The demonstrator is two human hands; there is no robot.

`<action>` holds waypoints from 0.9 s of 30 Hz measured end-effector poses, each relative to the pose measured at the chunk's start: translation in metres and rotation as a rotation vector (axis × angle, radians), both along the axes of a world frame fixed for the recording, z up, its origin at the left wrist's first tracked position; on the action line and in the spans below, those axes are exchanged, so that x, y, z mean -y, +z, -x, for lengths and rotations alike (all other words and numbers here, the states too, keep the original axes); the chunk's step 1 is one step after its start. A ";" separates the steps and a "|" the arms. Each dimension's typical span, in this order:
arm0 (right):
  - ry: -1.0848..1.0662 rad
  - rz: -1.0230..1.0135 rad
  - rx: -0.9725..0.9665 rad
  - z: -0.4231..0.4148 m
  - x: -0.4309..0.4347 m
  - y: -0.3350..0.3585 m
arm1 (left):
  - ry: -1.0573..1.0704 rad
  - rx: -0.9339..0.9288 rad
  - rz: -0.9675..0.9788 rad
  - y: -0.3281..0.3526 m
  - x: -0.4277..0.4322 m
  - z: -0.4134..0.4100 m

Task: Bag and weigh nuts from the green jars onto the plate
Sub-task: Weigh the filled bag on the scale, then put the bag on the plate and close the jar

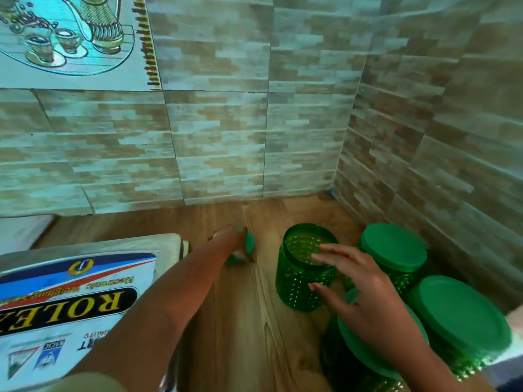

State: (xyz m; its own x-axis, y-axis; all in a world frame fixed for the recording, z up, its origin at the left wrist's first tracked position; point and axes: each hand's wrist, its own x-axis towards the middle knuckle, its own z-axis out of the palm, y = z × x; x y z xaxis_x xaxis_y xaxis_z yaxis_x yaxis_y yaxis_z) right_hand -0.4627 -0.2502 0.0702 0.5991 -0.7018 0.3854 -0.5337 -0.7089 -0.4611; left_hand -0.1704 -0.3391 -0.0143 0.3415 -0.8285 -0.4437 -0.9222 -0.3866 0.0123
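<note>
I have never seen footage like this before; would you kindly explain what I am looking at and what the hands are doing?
There is no machine here. A person wears a camera on the head, so this single picture looks forward and down over their own bare arms. On the wooden table stand four green jars: one open jar and three closed jars near the tiled corner. The left hand reaches forward and holds a green lid, probably the open jar's. The right hand is spread with straight fingers at the open jar's rim and side, and grips nothing. A weighing scale box lies at the left. I can see no bag or plate.
</note>
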 end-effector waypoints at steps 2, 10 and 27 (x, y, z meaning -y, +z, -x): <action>0.014 -0.011 -0.003 0.003 0.004 -0.001 | -0.004 -0.007 0.030 0.001 0.001 -0.001; 0.012 -0.029 0.000 0.011 0.021 0.000 | -0.059 -0.255 0.306 0.079 -0.006 0.025; -0.030 -0.033 0.028 0.020 0.038 0.019 | -0.490 -0.138 0.410 0.113 -0.065 0.120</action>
